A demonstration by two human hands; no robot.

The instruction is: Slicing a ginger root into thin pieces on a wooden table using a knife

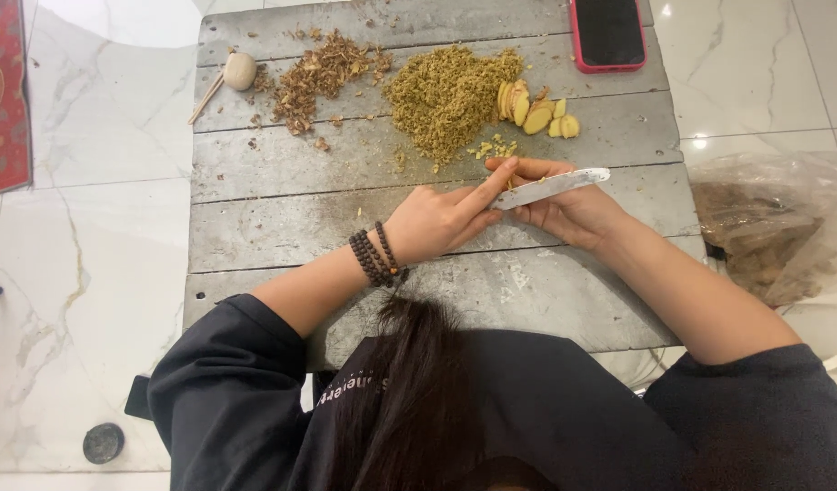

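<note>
At the centre of the grey plank table (282, 195), the right hand (573, 205) was closed around the handle end of a knife (550, 188), its pale blade lying nearly level and pointing away to the person's right. The left hand (446, 218) lay just beside it, fingers together, with the forefinger stretched out along the blade and touching it near the right thumb; whether anything was pinched between the two hands could not be told. Behind the left hand, a wrist wrap of dark wooden beads (375, 255) circled the forearm. Just beyond the fingertips lay a few small yellow cut bits (496, 147), and past these, touching one another, a heap of fine greenish-yellow chopped matter (446, 95) and a cluster of sliced ginger rounds (532, 109). Farther to the left of the hands lay a looser brown pile of dried shreds (318, 77), then a round pale wooden knob on a stick (236, 73). Beyond the right hand, at the far table edge, rested a phone in a red case (607, 35). To the right of that hand, off the table, a clear plastic bag (764, 227) held brown material.
</note>
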